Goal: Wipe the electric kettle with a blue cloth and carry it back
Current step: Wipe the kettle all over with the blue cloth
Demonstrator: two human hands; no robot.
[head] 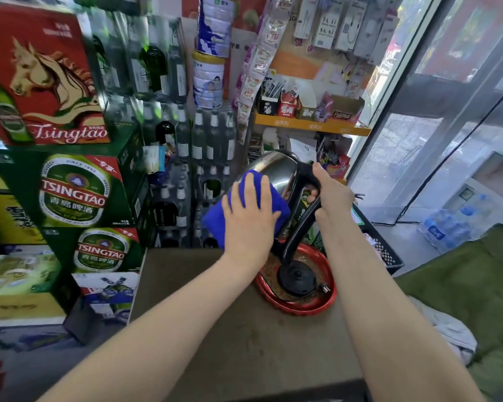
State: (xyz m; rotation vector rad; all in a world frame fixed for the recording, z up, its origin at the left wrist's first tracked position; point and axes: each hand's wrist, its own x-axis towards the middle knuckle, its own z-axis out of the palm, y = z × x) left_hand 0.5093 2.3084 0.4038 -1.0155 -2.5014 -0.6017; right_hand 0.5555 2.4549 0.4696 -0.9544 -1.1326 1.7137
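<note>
Bare table (215, 329) lies open in front and left of the red tray (302, 310), whose middle the black base (296, 278) fills. The tilted kettle (276, 172) hangs above the tray's far edge. Beer cartons (79, 192) wall the left side; a black crate (386, 253) stands just right of the tray

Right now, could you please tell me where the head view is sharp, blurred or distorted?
Head view: the kettle and blue cloth in the centre are fairly sharp; the bottles and red carton upper left are smeared by blur; wide-angle distortion tilts the window frames at right; daylight puts a soft sheen on the kettle's steel.
</note>
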